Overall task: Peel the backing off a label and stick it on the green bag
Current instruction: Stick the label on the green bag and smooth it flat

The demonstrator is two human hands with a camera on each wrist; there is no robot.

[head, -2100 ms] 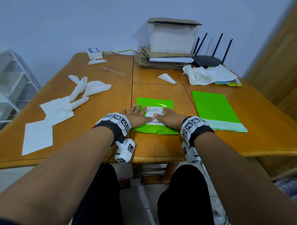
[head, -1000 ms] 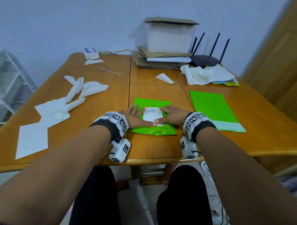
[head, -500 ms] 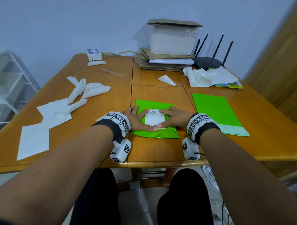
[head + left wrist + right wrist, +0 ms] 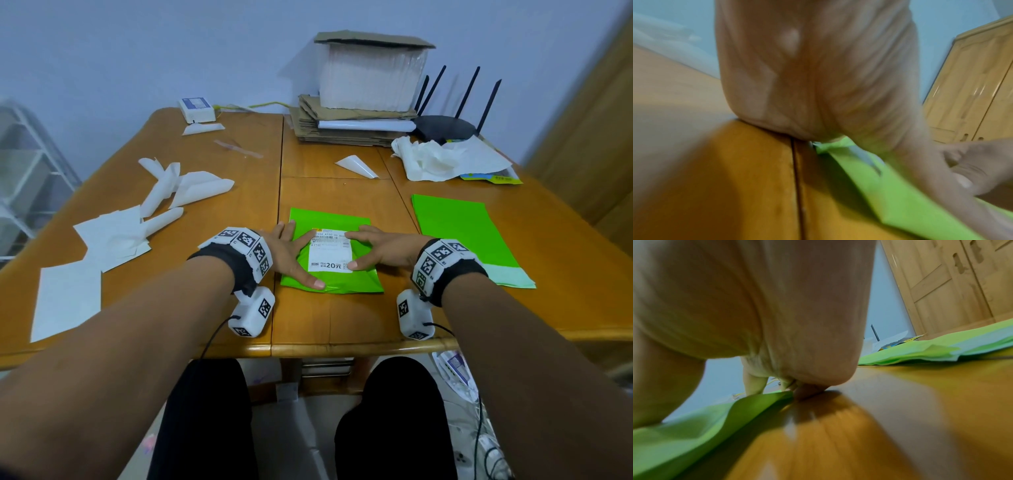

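hands lie flat on a green bag [image 4: 330, 284] at the near middle of the bench [image 4: 212, 144]; left hand [image 4: 291, 255] and right hand [image 4: 380, 250], fingers spread straight, flank the white label [image 4: 330, 255], likely smoothing it so it sticks

Both wrist views are blurred, and the small print on the label [image 4: 331, 252] is too fine to read.
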